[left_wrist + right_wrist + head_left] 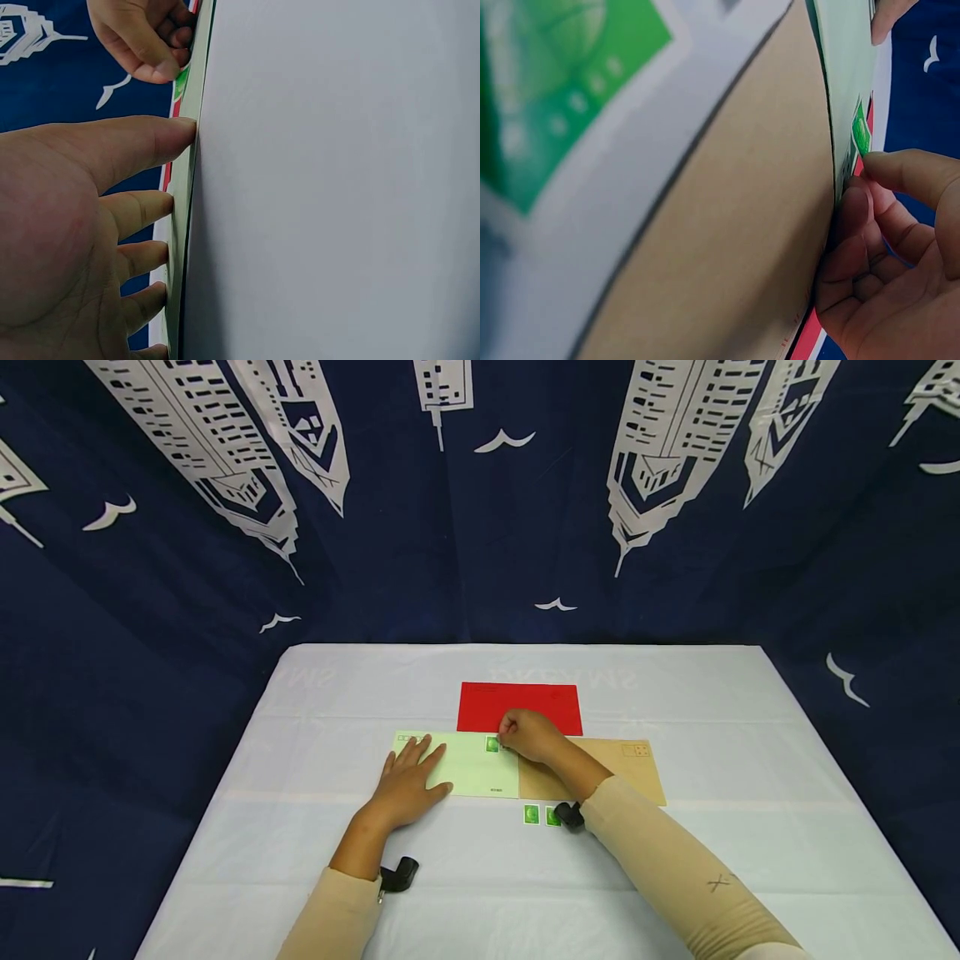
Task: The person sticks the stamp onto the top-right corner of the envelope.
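A pale green envelope point(472, 777) lies on the white table. My left hand point(405, 789) rests on its left part with fingers spread, thumb toward the right. Over the envelope's upper right corner, my right hand point(531, 735) pinches a small green postage stamp point(492, 744) by its edge. In the right wrist view the stamp point(861, 129) stands tilted between thumb and index finger, close over the envelope; the other fingers curl beneath. The left wrist view shows the left fingertips and thumb pressed on the envelope's surface.
A brown envelope point(600, 768) adjoins the green one on the right, partly under my right forearm. Behind them lies a red envelope point(517, 703). Two more green stamps, a left one point(532, 814) and a right one point(552, 817), lie in front, the right one partly hidden by the wrist camera point(570, 816).
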Tool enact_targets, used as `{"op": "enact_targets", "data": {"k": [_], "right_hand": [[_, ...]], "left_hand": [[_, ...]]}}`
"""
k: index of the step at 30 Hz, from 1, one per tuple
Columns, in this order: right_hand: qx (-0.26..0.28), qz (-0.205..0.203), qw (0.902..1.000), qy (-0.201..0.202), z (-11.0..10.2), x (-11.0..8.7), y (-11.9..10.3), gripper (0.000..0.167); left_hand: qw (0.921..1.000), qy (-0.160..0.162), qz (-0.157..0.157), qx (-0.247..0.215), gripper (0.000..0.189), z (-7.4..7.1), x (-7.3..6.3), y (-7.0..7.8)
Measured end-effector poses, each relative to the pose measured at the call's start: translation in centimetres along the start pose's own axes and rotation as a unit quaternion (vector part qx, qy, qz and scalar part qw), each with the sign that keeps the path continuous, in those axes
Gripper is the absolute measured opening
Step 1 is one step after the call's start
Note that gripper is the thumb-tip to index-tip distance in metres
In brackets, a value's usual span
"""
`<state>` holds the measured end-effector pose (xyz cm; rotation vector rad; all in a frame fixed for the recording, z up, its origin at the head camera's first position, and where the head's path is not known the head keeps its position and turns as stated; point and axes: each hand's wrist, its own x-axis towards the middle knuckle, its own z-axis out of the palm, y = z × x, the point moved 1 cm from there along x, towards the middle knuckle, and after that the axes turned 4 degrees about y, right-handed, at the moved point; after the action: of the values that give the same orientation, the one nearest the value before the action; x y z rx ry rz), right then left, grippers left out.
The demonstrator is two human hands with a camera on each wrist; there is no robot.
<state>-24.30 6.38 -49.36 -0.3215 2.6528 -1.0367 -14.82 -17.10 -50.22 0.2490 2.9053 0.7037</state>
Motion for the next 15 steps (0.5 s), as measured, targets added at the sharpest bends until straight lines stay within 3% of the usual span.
{"op": "enact_targets", "data": {"k": [15], "right_hand": [[-0.004, 0.008, 0.9999, 0.005, 0.15, 0.16, -0.07, 0.010]], "left_hand": [[1.0000, -0.002, -0.002, 0.002, 0.070, 0.14, 0.08, -0.20]]}}
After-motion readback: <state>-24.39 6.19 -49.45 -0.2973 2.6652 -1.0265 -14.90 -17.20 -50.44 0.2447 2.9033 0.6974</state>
